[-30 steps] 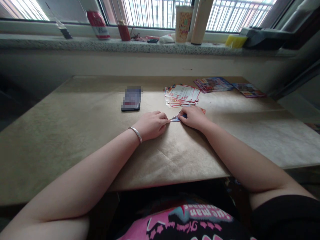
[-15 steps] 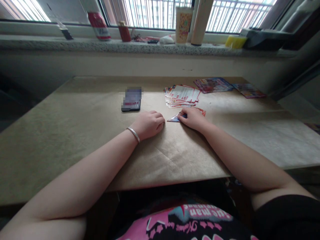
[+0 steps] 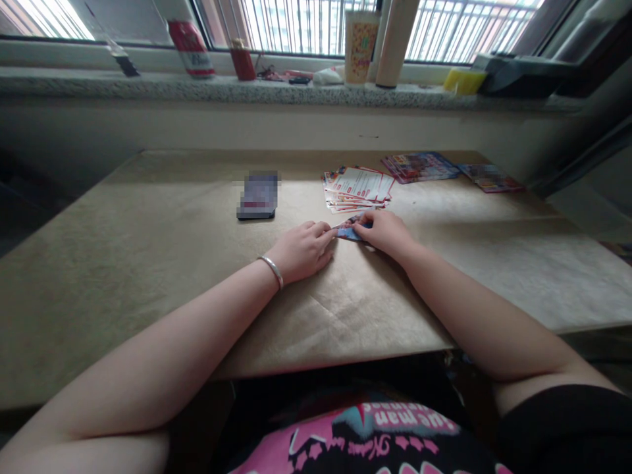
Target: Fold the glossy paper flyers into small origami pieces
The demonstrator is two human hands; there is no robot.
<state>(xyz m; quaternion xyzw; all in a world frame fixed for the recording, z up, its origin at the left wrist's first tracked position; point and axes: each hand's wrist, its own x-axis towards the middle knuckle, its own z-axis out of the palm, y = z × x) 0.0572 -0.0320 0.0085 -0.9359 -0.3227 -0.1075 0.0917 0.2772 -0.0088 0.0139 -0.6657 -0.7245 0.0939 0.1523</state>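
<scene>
A small folded paper piece (image 3: 349, 232), blue and printed in colour, lies on the table in front of me. My right hand (image 3: 388, 230) covers its right part, thumb and fingers pinched on it. At its left tip is my left hand (image 3: 307, 249), a silver bangle on the wrist; its fingers are bent together and the fingertips meet the paper's pointed end. What sits under the left palm is hidden. Just behind the paper lies a messy pile of printed cards (image 3: 360, 184), the top one white with a red edge.
A smartphone (image 3: 257, 197) lies left of the cards. Colourful printed sheets (image 3: 422, 166) and another stack (image 3: 491, 178) lie at the back right of the table (image 3: 148, 263). Along the windowsill (image 3: 276, 92) stand a red can (image 3: 191, 49), a patterned cup (image 3: 360, 49) and a yellow sponge-like block (image 3: 464, 81).
My left hand has moved slightly right and its fingers now reach the paper's tip. The paper shows a smaller, different outline under my right hand, and its orange-red right corner is out of sight.
</scene>
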